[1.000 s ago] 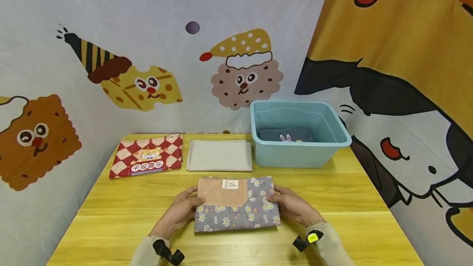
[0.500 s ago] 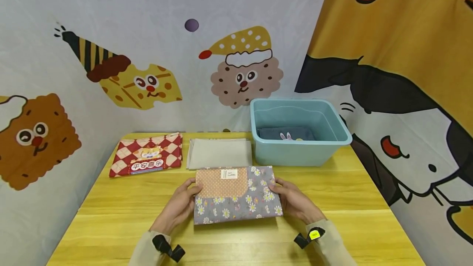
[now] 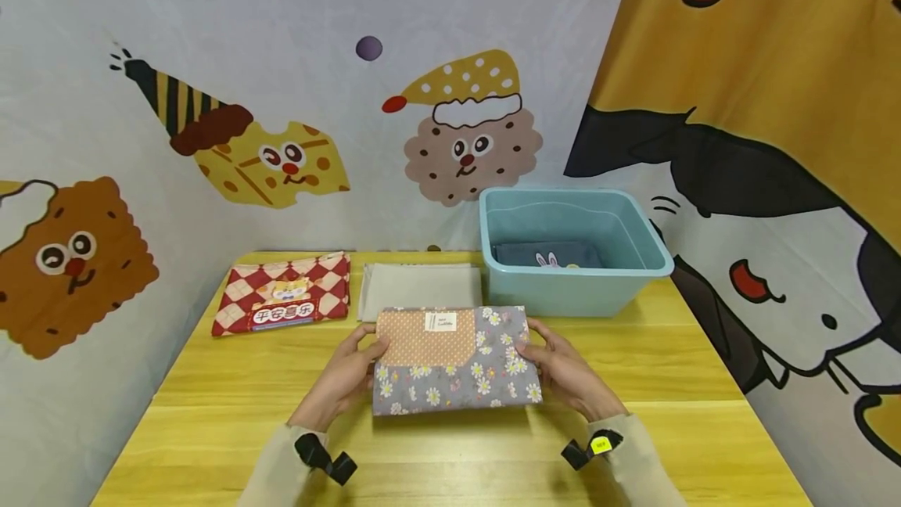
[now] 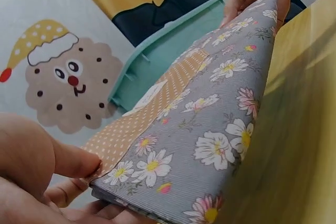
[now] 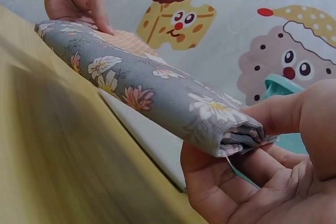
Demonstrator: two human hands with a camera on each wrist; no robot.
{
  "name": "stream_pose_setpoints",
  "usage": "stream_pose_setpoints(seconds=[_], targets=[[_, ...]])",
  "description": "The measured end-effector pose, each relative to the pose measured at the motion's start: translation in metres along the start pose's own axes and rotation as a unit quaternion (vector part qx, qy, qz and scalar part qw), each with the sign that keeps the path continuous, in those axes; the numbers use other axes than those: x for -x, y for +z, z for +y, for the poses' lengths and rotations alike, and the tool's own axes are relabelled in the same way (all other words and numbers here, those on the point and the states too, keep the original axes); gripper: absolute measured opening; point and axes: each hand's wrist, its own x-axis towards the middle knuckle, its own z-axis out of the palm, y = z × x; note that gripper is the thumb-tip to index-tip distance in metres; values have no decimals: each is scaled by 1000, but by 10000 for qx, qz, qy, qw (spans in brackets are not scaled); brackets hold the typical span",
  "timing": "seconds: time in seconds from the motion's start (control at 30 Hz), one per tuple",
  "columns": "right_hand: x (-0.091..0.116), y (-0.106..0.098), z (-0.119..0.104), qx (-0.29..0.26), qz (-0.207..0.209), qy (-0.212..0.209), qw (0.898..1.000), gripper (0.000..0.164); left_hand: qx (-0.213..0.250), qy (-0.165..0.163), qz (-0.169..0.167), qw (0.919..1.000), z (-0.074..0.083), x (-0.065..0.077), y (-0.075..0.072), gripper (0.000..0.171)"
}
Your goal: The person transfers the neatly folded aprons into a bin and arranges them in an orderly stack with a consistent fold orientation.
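Observation:
A folded grey cloth [image 3: 450, 390] with daisies, an orange polka-dot patch and a white label is held up over the table, in front of the pale cloth. My left hand [image 3: 345, 374] pinches its left end, thumb on top and fingers beneath. At the opposite end my right hand [image 3: 572, 372] grips it the same way. The right wrist view shows several layers stacked at the end of the folded cloth [image 5: 157, 90], between the right thumb [image 5: 275, 113] and fingers. In the left wrist view the left thumb [image 4: 73, 161] presses near the dotted patch.
Behind the held cloth lies a folded pale cloth [image 3: 420, 288], partly covered in the head view. A folded red checked cloth [image 3: 281, 305] is at the back left of the wooden table [image 3: 232, 429]. The blue bin [image 3: 573, 296] at the back right contains a dark folded cloth [image 3: 587, 253].
Both hands have lifted the folded floral cloth and carried it forward, away from the body. It now overlaps the front edge of the pale cloth in the head view.

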Motion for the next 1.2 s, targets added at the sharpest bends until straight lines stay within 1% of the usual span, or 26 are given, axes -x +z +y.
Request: stream_pose_setpoints(seconds=[0.1,0.23,0.43,0.63,0.77,0.87,1.07,1.2], targets=[[3,1,-7,122,88,-97,9998,58,-95,107,-45,9999,9,1,2,26],[7,0,-20,190,216,-199,9994,56,-80,306,-198,9993,22,2,6,30],[13,-7,-40,386,480,-231,9978,55,29,359,-466,9983,38,-1,15,36],[19,-16,-58,505,784,-347,9950,57,23,508,-817,9954,56,-5,26,49],[22,-22,-68,557,897,-445,9934,54,171,572,-1016,9930,65,-10,34,50],[23,-26,-76,592,943,-469,9927,55,196,600,-985,9931,69,-16,40,49],[25,-33,-88,647,1050,-385,9916,62,-74,677,-602,9959,76,-27,53,48],[26,-38,-96,667,1096,-343,9911,62,23,744,-609,9954,83,-33,62,47]])
